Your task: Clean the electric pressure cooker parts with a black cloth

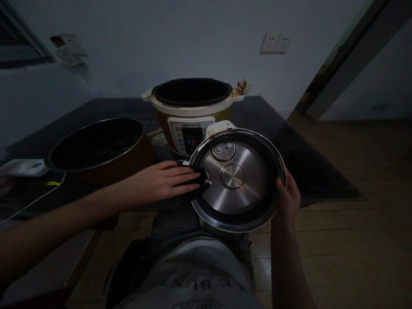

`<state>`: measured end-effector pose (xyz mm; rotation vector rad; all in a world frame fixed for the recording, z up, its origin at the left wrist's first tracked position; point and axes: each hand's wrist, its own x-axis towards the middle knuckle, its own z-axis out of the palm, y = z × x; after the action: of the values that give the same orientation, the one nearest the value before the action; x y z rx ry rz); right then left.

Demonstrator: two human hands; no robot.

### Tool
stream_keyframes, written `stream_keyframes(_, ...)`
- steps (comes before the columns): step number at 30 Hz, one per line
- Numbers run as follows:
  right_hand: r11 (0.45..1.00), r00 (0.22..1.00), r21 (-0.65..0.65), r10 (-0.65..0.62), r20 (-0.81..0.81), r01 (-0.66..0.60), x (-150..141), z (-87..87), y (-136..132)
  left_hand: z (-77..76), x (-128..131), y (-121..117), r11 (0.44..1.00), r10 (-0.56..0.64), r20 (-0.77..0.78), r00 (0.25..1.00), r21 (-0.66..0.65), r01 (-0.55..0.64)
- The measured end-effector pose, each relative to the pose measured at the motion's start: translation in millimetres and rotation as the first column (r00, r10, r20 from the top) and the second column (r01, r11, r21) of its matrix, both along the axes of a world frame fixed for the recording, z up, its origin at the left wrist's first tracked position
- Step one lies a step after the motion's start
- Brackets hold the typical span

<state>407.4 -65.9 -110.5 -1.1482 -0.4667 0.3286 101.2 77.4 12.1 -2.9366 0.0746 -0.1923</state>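
Observation:
My right hand [289, 197] grips the right edge of a round pressure cooker lid [247, 189], thumb over the rim. The lid is tilted with its shiny metal underside and dark sealing ring facing me. My left hand [169, 180] presses a dark cloth [200, 184] against the lid's left rim, fingers closed over it. Behind the lid stands the electric pressure cooker [222, 113], without a lid on top, its control panel partly covered by the lid. To the left, a large dark pot [137, 150] has its mouth facing up; its inside is too dark to make out.
All this is at a dark table [328, 191] against the wall. A white power strip [27, 167] with a cable lies by the pot. Wall sockets [275, 43] are at upper right, more at upper left. Wooden flooring [363, 244] extends to the right.

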Motion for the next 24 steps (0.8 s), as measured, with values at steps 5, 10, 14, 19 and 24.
stream_keyframes(5, 1.000, 1.000, 0.001, 0.015, 0.009, -0.015, -1.1, 0.9, -0.7, 15.8, 28.0, 11.8, 0.974, -0.225, -0.016, 0.974, -0.005, 0.225)
stream_keyframes(10, 1.000, 0.999, -0.012, 0.006, 0.044, -0.006, -1.5, 2.0, 0.0, -3.5, 36.8, -2.1, 0.951, -0.307, 0.014, 0.952, -0.023, 0.307)
stream_keyframes(14, 1.000, 0.998, -0.013, 0.001, 0.058, 0.000, 0.2, 0.3, -0.1, -31.9, 38.9, -23.7, 0.937, -0.336, 0.083, 0.938, -0.067, 0.342)
stream_keyframes(19, 1.000, 0.998, 0.009, 0.023, 0.053, -0.024, 1.9, -2.0, -0.4, -66.0, 56.2, -65.8, 0.955, -0.290, 0.217, 0.932, -0.004, 0.298)
stream_keyframes(24, 0.999, 0.999, 0.024, 0.027, 0.018, -0.027, -1.5, 3.3, 0.0, -89.5, 81.2, -100.7, 0.992, -0.091, 0.263, 0.960, -0.064, 0.112)
